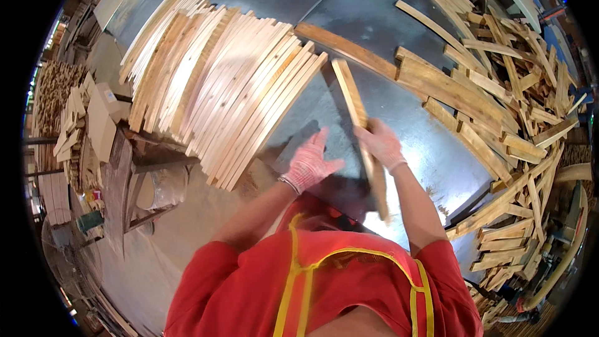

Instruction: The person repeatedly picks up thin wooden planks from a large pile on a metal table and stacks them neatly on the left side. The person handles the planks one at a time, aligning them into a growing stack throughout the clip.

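Note:
My right hand (382,143), in a pale red-and-white work glove, grips a narrow wooden strip (351,97) near its middle. The strip runs away from me over the metal tabletop (312,93), its near end slightly blurred. To its left my left hand (312,161), gloved the same way, is open with fingers and thumb apart, touching no wood. Beyond that hand, many similar strips (240,81) lie side by side in a broad row on the table's left part. A darker long board (343,48) lies crosswise past the far end of the held strip.
Loose offcuts and boards (474,100) are heaped along the table's right side. More cut pieces (502,246) are stacked at the near right. A wooden stand (118,181) and a pile of pieces (78,131) stand left of the table above the floor (162,231).

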Tool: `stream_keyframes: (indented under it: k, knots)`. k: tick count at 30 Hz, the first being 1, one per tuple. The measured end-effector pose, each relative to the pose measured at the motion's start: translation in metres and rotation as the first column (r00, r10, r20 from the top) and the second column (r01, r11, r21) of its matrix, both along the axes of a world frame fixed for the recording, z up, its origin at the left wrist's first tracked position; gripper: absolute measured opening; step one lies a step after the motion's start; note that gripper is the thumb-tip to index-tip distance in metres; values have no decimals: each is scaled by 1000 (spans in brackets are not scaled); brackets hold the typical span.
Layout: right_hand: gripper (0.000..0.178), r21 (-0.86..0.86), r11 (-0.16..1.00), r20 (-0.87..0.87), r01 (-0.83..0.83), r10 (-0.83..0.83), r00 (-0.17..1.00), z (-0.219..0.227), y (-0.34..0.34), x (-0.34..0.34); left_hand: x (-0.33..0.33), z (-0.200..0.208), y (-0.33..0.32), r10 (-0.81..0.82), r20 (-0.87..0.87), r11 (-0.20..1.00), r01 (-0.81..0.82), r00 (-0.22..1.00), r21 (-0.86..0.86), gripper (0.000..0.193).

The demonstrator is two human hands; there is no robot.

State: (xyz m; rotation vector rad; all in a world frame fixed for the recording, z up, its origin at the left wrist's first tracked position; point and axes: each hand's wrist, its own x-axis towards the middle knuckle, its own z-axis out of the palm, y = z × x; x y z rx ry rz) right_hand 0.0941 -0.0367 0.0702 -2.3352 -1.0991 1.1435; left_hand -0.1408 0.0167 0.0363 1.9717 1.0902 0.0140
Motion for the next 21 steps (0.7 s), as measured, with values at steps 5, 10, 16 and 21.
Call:
stream_keyframes:
  k: [5,10,16,21]
  knots:
    - [70,346,933,-65,-98,129,990,0,96,18,32,-24,9,332,-10,900,-320,943,-297,97]
    - [69,153,907,659,-393,203,724,-43,155,117,18,-15,32,327,-117,878,-347,938,-330,79]
    - [75,-112,926,426,-361,373,824,-6,89,105,-57,-25,24,146,-143,848,-50,979,528,71]
    - [83,134,991,-325,24,21,946,-55,-29,92,-106,-29,40,173,-280,589,128,944,798,67]
